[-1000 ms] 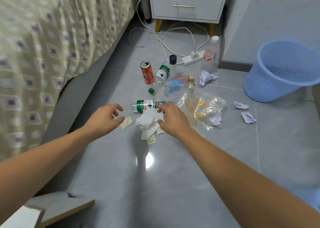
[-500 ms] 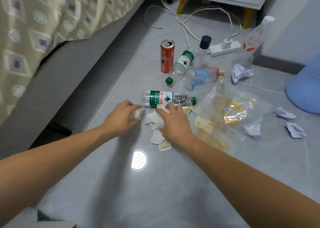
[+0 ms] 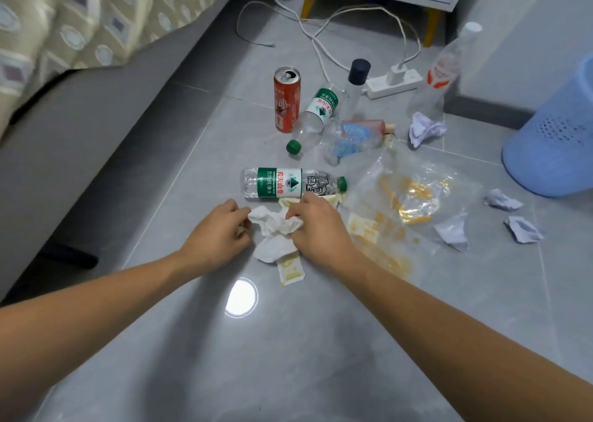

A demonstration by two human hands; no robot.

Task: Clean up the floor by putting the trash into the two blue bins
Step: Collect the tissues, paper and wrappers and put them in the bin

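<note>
From the head view, your left hand (image 3: 218,232) and right hand (image 3: 316,225) both pinch the crumpled white tissue (image 3: 274,229) on the grey floor (image 3: 288,341), grip clamped on it from either side. It lies just below the green-labelled water bottle (image 3: 288,183); the blue bin (image 3: 558,139) stands well apart at right.

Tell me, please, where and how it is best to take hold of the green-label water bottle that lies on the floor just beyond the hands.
Probably at the labelled middle of the green-label bottle, coming from above. It lies on its side, cap pointing right, so fingers can wrap across its round body. The right hand is nearest, though it now pinches the white tissue.
</note>
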